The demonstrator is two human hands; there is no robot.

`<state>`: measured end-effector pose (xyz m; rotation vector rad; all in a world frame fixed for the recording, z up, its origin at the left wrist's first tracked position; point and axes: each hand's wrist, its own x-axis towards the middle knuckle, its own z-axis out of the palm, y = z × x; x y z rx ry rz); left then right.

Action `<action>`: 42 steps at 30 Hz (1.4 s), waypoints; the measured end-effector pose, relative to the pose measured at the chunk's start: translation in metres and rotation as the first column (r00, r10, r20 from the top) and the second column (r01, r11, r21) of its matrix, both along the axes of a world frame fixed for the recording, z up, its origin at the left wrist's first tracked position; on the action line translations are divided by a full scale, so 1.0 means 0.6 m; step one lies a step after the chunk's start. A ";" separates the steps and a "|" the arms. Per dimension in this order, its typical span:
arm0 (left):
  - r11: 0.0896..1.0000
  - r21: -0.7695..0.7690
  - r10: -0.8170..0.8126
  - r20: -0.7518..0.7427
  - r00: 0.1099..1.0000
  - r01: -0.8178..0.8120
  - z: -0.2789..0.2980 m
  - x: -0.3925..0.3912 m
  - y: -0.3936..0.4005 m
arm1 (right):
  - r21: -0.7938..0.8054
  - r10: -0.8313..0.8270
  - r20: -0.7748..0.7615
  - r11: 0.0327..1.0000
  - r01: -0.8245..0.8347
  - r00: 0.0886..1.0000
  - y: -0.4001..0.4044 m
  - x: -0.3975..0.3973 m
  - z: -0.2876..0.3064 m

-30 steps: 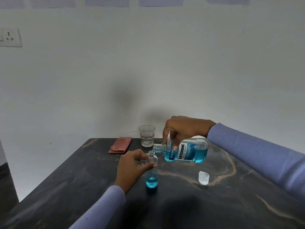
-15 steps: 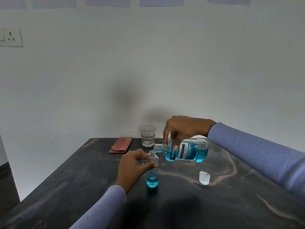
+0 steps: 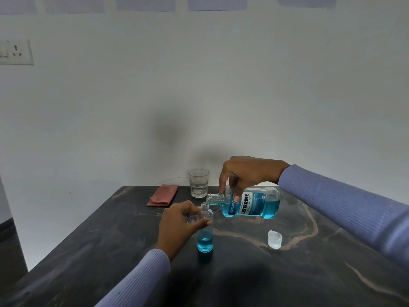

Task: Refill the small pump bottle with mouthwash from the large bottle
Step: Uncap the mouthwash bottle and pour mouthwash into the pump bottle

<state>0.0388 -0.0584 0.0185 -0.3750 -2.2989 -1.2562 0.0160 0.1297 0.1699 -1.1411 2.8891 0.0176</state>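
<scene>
Left hand [image 3: 177, 224] pinches small bottle [image 3: 205, 229] upright on table [image 3: 110, 251], thumb and fingers round upper part. Blue fills roughly bottom third. Right hand [image 3: 245, 173] grips large bottle [image 3: 250, 203] tipped sideways, mouth over small neck. Cap [image 3: 274, 239] lies right. Pouring underway; pump not visible, refit left.

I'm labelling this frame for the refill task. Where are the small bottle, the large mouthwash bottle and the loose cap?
small bottle [image 3: 205, 241]: head view, on its blue-filled lower part.
large mouthwash bottle [image 3: 251, 204]: head view, on its label.
loose cap [image 3: 274, 239]: head view, on its side wall.
</scene>
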 end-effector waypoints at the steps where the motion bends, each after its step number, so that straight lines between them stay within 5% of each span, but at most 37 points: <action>1: 1.000 -0.002 0.001 0.000 1.000 -0.001 0.000 0.000 0.000 | 0.003 0.000 0.002 1.000 0.000 1.000 0.000 0.000 0.000; 42: 1.000 -0.011 -0.003 0.005 1.000 0.003 -0.005 -0.003 -0.001 | 0.027 0.019 0.006 0.999 -0.019 1.000 -0.005 -0.001 0.004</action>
